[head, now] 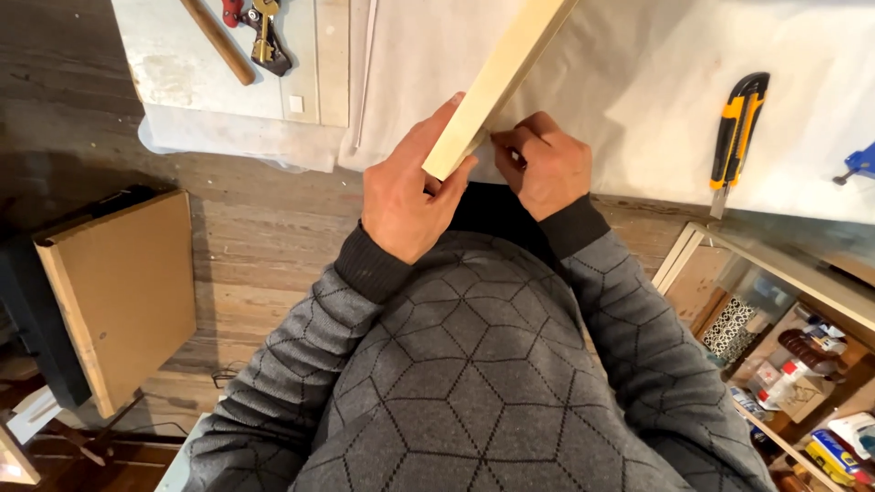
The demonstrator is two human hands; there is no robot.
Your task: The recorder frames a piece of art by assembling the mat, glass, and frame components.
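Your left hand [406, 196] has its grip closed around the near end of a pale wooden strip [497, 82], thumb on one side and fingers curled beneath it. The strip slants up and away from you across the paper-covered bench [638, 100] and runs out of the top of the view. Your right hand [544, 164] is curled shut just beside the strip's near end, pinching something small and dark against the strip's edge; what it is cannot be told.

To your right on the bench lies a yellow-and-black utility knife [738, 128], well apart from your hands, and a blue object [859, 162] shows at the far right edge. At the upper left, a wooden handle [217, 41] and a bunch of keys [264, 36] rest on a pale board [182, 64].

Below the bench on your right, an open wooden crate [697, 241] holds a jumble: a black-and-white patterned box [729, 326], a brown bottle [807, 351], a small white bottle with a red cap [775, 375], and colourful packets [834, 451] nearer the corner. On the wooden floor to your left, a flat cardboard box [123, 287] stands closed, so its contents are hidden.
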